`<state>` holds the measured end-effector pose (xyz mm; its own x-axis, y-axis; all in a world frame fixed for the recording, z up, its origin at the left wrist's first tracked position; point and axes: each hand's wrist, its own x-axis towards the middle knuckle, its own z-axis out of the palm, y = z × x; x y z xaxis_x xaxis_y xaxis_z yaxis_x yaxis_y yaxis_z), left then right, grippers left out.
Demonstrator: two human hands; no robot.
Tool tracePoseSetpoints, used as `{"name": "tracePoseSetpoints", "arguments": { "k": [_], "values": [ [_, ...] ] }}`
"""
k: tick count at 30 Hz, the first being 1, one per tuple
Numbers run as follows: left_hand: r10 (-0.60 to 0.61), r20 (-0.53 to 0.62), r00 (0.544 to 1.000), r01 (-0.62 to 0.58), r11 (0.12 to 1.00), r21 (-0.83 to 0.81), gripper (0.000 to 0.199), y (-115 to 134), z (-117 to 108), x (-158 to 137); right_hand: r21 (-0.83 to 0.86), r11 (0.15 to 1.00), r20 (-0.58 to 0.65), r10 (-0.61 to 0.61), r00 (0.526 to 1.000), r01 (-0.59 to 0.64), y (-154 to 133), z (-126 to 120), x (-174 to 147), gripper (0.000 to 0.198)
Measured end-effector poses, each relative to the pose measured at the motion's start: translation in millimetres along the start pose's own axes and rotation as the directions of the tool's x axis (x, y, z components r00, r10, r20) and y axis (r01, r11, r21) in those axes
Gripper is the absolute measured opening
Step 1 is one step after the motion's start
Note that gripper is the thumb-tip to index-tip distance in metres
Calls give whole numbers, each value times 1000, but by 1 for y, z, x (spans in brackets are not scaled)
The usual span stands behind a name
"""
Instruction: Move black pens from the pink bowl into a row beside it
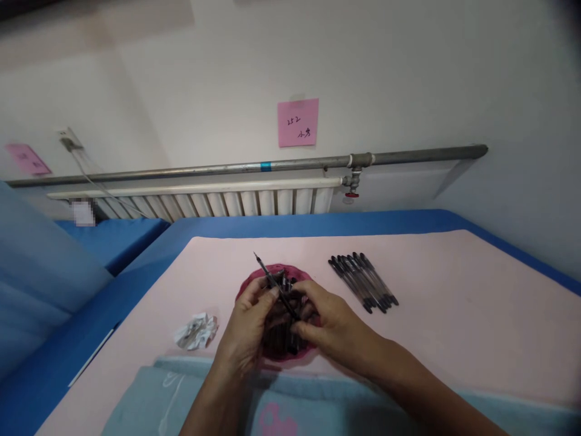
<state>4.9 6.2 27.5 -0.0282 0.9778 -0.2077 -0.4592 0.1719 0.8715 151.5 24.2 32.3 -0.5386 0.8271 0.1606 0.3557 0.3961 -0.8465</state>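
Above a pink-red basket (247, 280), my left hand (250, 310) is closed around the front part of a pen (264, 266). The pen slants, its bare thin tip pointing up and to the far left. My right hand (324, 312) is closed at the pen's dark rear end; my fingers hide part of that end, and I cannot tell whether a cap sits there. Several dark pen parts (279, 342) lie in the basket beneath my hands, partly covered by them. To the right, a row of several capped pens (363, 281) lies side by side on the pink surface.
A crumpled white tissue (196, 331) lies left of the basket on the pink sheet (454, 315). A light blue towel (149, 393) runs along the near edge. Behind the blue table edge (290, 223) stand a radiator (254, 201) and a pipe (204, 172).
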Motion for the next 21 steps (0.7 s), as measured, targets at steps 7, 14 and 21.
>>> {"name": "tracePoseSetpoints", "arguments": {
  "k": [7,14,21],
  "values": [
    [19,39,999,-20,1000,12,28,-4,3,-1,-43,995,31,-83,996,85,-4,1,0,53],
    [21,35,999,-23,999,37,29,-1,1,-1,-100,983,7,-155,988,155,-5,0,0,53],
    [26,12,1000,-27,998,62,27,-7,1,0,-122,981,30,-150,988,152,-3,1,0,56]
  ]
}}
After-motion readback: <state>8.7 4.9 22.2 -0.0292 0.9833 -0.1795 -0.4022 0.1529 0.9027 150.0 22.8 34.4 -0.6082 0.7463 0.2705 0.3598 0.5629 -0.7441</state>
